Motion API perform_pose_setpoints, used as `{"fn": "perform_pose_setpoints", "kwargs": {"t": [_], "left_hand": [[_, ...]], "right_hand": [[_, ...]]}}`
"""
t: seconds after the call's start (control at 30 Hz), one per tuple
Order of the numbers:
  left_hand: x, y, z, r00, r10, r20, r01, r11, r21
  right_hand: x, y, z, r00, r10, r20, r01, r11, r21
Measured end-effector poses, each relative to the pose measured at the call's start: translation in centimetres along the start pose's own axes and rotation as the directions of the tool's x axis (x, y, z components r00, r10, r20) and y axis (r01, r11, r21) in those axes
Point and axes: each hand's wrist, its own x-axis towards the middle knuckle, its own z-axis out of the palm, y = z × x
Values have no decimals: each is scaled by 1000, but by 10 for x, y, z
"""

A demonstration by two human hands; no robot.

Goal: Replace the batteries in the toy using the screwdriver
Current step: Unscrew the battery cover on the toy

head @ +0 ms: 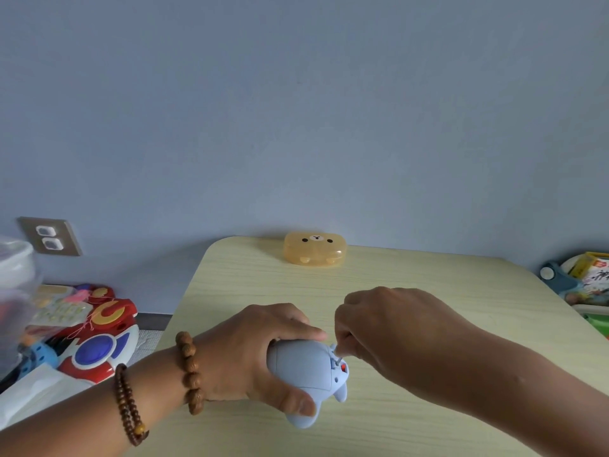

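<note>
A pale blue animal-shaped toy (304,367) lies on its side on the light wooden table (428,291). My left hand (250,351) grips its body from the left, thumb underneath. My right hand (389,328) comes in from the right and pinches a thin metal screwdriver (337,356). The tip of the screwdriver is at the toy's underside, beside a small red spot (343,368). Most of the tool is hidden inside my fingers.
An orange translucent bear-face box (314,249) sits at the table's far edge against the blue wall. Left of the table lies a pile of colourful toys (95,331) and a plastic container (16,285). More toys and a box (586,282) lie at the right.
</note>
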Motion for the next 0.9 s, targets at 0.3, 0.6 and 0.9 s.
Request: {"fn": "perform_pose_setpoints", "kwargs": {"t": [0.3, 0.6, 0.9], "left_hand": [[-2, -4, 1, 1000, -13, -2, 13, 999, -42], [-3, -4, 1, 999, -37, -7, 36, 998, -59], [-5, -2, 2, 999, -33, 2, 33, 999, -29]], "right_hand": [[-13, 4, -1, 996, 83, 24, -86, 972, 218], [-9, 10, -8, 997, 75, 13, -76, 994, 75], [-17, -1, 1, 995, 52, -81, -44, 994, 102]]}}
